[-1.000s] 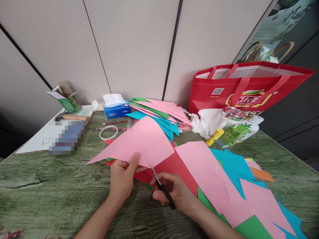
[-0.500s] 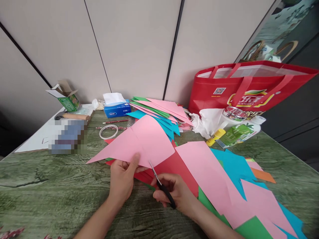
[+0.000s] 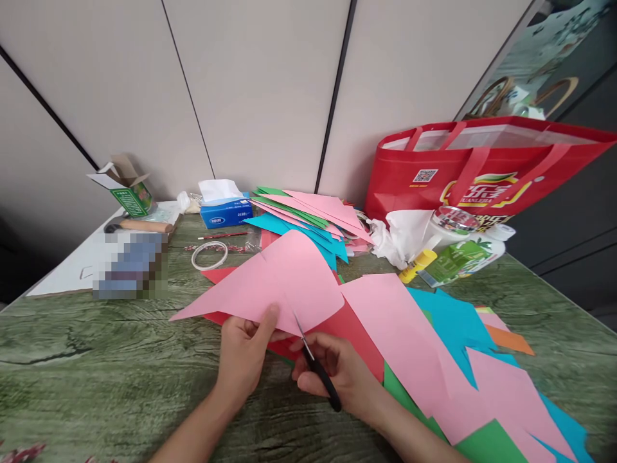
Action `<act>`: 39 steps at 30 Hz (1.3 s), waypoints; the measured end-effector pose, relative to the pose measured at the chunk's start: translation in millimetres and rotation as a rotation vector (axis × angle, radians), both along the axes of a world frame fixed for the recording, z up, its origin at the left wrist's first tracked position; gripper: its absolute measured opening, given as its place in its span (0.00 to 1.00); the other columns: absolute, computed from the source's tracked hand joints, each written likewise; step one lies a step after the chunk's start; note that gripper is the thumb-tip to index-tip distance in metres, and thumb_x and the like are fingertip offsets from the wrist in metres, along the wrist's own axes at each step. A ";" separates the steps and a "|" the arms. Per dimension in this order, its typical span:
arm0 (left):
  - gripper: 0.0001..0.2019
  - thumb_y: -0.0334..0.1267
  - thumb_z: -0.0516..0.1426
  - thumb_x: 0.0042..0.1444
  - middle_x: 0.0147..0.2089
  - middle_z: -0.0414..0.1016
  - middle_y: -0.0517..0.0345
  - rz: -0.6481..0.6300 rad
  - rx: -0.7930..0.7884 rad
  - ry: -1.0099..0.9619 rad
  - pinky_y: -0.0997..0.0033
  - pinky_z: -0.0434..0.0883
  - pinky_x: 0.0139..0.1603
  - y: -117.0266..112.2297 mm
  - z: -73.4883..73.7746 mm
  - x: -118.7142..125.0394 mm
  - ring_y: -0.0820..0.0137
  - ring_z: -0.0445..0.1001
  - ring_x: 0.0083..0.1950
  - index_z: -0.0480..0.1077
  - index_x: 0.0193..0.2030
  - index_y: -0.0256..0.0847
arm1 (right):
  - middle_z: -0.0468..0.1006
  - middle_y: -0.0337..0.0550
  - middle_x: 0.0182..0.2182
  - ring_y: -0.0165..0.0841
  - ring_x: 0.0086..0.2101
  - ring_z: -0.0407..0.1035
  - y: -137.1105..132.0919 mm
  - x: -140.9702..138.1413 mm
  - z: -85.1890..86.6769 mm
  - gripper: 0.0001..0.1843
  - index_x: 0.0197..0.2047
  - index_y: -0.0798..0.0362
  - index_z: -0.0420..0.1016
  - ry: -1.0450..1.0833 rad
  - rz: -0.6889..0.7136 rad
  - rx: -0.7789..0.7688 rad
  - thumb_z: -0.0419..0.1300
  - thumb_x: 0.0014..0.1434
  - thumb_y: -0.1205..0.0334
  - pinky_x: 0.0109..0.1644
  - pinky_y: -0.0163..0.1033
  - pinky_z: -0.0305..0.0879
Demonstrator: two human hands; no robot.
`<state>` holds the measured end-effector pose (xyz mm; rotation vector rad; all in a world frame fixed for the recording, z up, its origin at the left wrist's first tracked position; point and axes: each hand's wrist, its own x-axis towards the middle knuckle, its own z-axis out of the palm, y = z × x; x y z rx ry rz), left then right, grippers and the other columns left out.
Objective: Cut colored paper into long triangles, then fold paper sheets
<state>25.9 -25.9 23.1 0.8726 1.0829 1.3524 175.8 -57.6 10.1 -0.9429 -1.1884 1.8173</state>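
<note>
My left hand (image 3: pixel 245 350) pinches the near edge of a pink paper sheet (image 3: pixel 284 280), thumb on top, and holds it lifted over the table. In my right hand (image 3: pixel 337 373) is a pair of black-handled scissors (image 3: pixel 315 363). Their blades point up and meet the sheet's near edge just right of my left thumb. A red sheet (image 3: pixel 347 328) lies under the pink one.
Loose pink, blue and green sheets (image 3: pixel 453 360) cover the table to the right. A stack of cut coloured triangles (image 3: pixel 308 215) lies behind. Further back are a tissue box (image 3: pixel 225 209), a tape ring (image 3: pixel 209 255), a glue stick (image 3: pixel 415 265), and a red bag (image 3: pixel 482 170).
The pink sheet has been turned slightly and moved right. My left hand has shifted a little right and down along its edge. The scissors stay at the edge.
</note>
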 end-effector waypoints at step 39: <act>0.07 0.36 0.62 0.44 0.26 0.78 0.60 0.014 -0.021 -0.105 0.72 0.73 0.26 0.9 5.3 5.0 0.68 0.75 0.27 0.75 0.32 0.37 | 0.70 0.33 0.16 0.19 0.13 0.57 -0.7 -4.7 -10.0 0.12 0.31 0.57 0.70 -0.069 -0.091 -0.068 0.65 0.44 0.60 0.14 0.25 0.56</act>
